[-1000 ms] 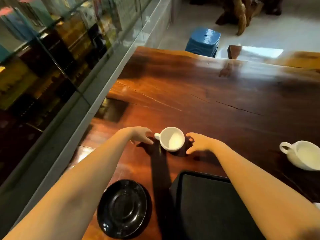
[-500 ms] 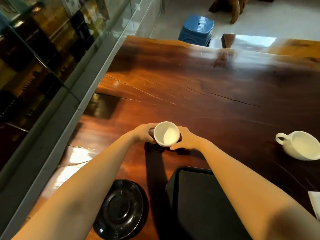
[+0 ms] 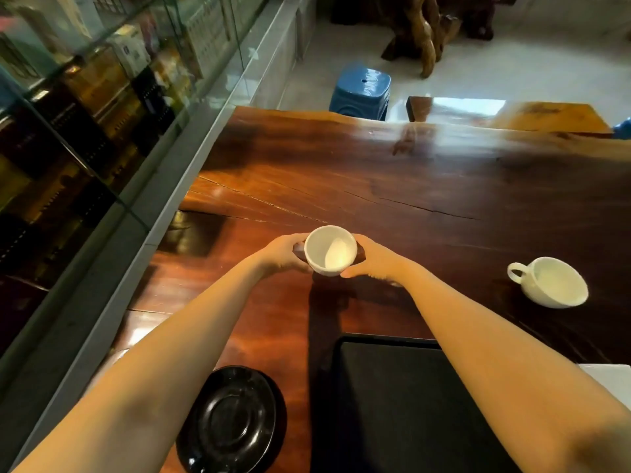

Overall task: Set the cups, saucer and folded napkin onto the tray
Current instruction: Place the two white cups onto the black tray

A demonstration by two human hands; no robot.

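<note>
Right now, seen from my head camera, both my hands close around one small white cup (image 3: 330, 250) near the middle of the dark wooden bench (image 3: 392, 186). My left hand (image 3: 281, 252) wraps the cup's left side, and my right hand (image 3: 374, 259) cups its right side, fingers curled against the wall, so each grip is closed on the same cup. Its mouth faces up and the inside looks bare. I cannot tell whether its base touches the bench or sits just above it.

Nearer to me, the black tray (image 3: 392, 404) lies flat on the bench, partly under my right forearm. Just beside its left edge sits the black saucer (image 3: 235, 421), apart from the tray. Off to my right, well apart from my hands, a second white cup (image 3: 555, 283) rests tilted on the bench with its handle pointing left. A white corner of the folded napkin (image 3: 611, 378) shows at the right edge, beside the tray.

Beyond the far bench edge stands a blue stool (image 3: 362, 90) on the pale floor. A glass cabinet (image 3: 102, 97) runs along my left.
</note>
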